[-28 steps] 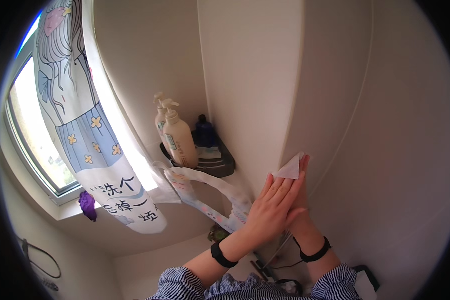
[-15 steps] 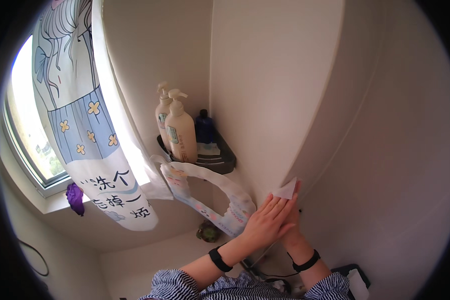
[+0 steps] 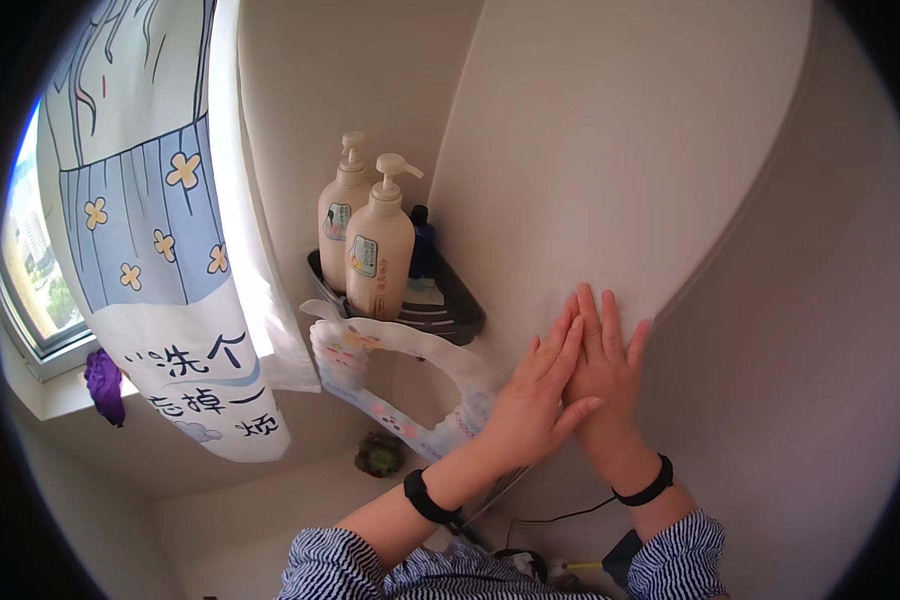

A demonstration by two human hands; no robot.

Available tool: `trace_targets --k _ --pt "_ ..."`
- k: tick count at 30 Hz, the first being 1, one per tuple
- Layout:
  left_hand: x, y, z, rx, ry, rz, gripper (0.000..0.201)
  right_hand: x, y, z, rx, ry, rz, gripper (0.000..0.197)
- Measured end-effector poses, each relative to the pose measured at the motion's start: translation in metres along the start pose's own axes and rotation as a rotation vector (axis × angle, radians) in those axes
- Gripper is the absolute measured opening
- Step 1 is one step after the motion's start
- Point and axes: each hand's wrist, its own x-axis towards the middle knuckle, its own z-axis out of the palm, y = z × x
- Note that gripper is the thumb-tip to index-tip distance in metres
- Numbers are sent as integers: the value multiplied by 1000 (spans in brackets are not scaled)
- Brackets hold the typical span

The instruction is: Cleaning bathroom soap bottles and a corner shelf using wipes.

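Both my hands press against the pale wall panel, fingers stretched out and pointing up. My left hand overlaps the edge of my right hand, its fingers lying across the right one's side. My right hand lies flatter on the wall, fingers slightly spread, near the panel's lower right edge. Whether a thin white piece sits under the palms I cannot make out. Beside my left wrist hangs a white, soft-looking ring printed with pastel figures. Black bands circle both wrists.
A dark corner shelf holds two cream pump bottles and a dark blue bottle. At left, a patterned curtain hangs by the window, with a purple cloth on the sill. Below runs a black cable.
The white triangular piece seen at my fingertips no longer shows. My hands have shifted from near the lower edge onto the panel, and the right fingers have spread. The view has turned.
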Motion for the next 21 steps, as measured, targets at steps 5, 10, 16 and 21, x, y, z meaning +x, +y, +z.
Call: trace_targets --k 5,10,16,21 --pt "-1 -16 -13 -46 -9 -16 81 32 -4 2 -59 -45 -47 47" --pt "5 -29 -26 -127 74 -81 72 83 -19 4 -123 -128 -1 61" --pt "9 -26 -50 -242 159 -128 67 96 -29 35 -78 -193 -118 62" --pt "-10 -38 -62 -151 142 -131 64 52 -50 39 -43 -376 -233 59"
